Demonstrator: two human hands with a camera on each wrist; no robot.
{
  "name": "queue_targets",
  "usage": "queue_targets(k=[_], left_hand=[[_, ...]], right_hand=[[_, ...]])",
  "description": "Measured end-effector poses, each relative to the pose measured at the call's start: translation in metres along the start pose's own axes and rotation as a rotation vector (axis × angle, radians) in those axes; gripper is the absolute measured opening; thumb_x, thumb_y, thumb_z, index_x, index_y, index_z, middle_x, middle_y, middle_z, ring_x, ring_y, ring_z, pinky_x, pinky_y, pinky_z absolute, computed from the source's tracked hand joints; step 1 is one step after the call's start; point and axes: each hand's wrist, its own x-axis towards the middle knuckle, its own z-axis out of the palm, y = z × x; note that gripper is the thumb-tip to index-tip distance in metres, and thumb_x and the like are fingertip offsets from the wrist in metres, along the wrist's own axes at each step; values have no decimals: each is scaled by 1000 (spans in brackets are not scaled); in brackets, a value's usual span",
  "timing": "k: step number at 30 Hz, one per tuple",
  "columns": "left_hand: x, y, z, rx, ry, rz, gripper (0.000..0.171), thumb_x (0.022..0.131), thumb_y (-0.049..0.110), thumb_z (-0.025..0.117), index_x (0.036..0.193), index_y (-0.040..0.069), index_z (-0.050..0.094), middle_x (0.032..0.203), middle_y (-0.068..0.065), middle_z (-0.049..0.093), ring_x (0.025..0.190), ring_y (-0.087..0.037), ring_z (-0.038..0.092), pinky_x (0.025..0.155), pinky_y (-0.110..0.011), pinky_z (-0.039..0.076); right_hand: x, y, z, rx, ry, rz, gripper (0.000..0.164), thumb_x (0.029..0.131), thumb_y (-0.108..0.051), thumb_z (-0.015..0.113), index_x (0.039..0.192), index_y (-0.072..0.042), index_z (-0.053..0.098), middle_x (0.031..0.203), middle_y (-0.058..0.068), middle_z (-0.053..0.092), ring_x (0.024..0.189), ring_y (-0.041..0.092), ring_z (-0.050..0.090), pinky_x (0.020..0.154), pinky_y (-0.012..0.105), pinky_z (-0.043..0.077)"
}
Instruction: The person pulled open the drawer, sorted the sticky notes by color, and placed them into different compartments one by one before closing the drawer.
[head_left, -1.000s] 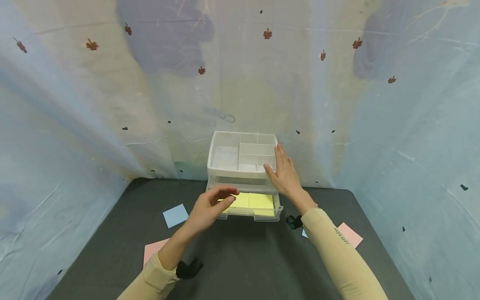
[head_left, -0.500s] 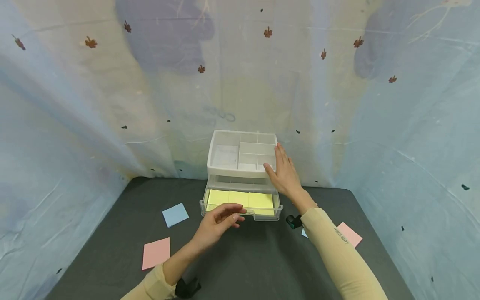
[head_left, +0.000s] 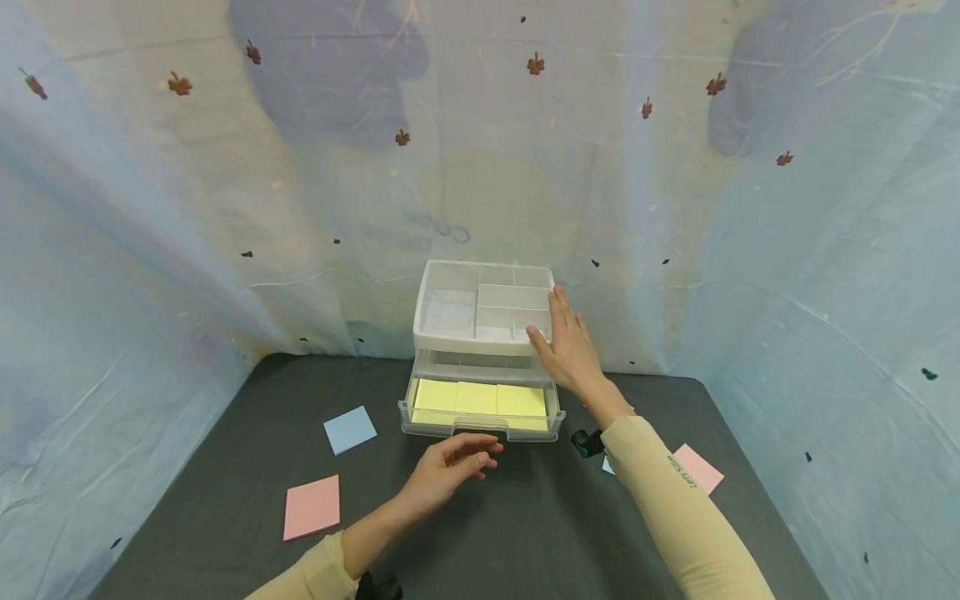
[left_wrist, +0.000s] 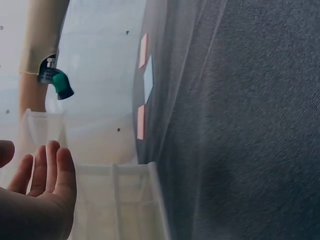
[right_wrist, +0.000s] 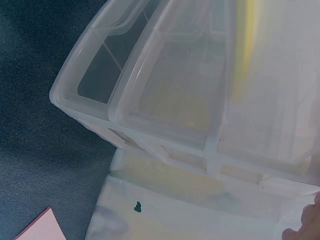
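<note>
A white desktop drawer unit with a divided top tray stands at the back of the table. Its clear drawer is pulled out toward me, with yellow sticky notes side by side inside. My right hand rests along the unit's right top edge, fingers straight and thumb at the tray's rim; only a few of its fingers show in the right wrist view. In front of the drawer, just below its handle notch, my left hand holds nothing, its fingers loosely bent.
On the left of the dark table lie a blue note pad and a pink one. Another pink pad and a partly hidden blue one lie beside my right forearm. A patterned cloth hangs behind.
My left hand has moved from over the drawer's left part down and toward me, uncovering the yellow notes and the left pink pad. The right hand has stayed on the unit.
</note>
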Motion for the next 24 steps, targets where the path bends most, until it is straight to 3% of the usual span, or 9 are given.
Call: queue_targets(k=[5, 10, 24], left_hand=[[2, -8, 0, -51, 58, -109, 39, 107, 23, 62, 140, 2, 63, 135, -18, 67, 115, -26, 69, 101, -50, 56], [5, -11, 1, -163, 106, -171, 43, 106, 28, 64, 142, 3, 62, 136, -15, 67, 117, -24, 69, 101, -41, 57], [10, -12, 10, -381, 182, -131, 51, 108, 29, 59, 141, -10, 56, 141, -28, 61, 114, -17, 71, 103, -35, 56]], right_hand=[[0, -1, 0, 1, 1, -1, 79, 111, -49, 39, 168, -4, 7, 176, 9, 1, 161, 29, 8, 128, 57, 13], [0, -2, -1, 4, 2, -1, 79, 111, -48, 40, 168, -4, 7, 176, 10, 1, 161, 30, 8, 128, 57, 12], [-1, -4, -2, 6, 8, 6, 79, 111, -47, 42, 167, -3, 9, 175, 10, 2, 161, 31, 10, 128, 58, 14]])
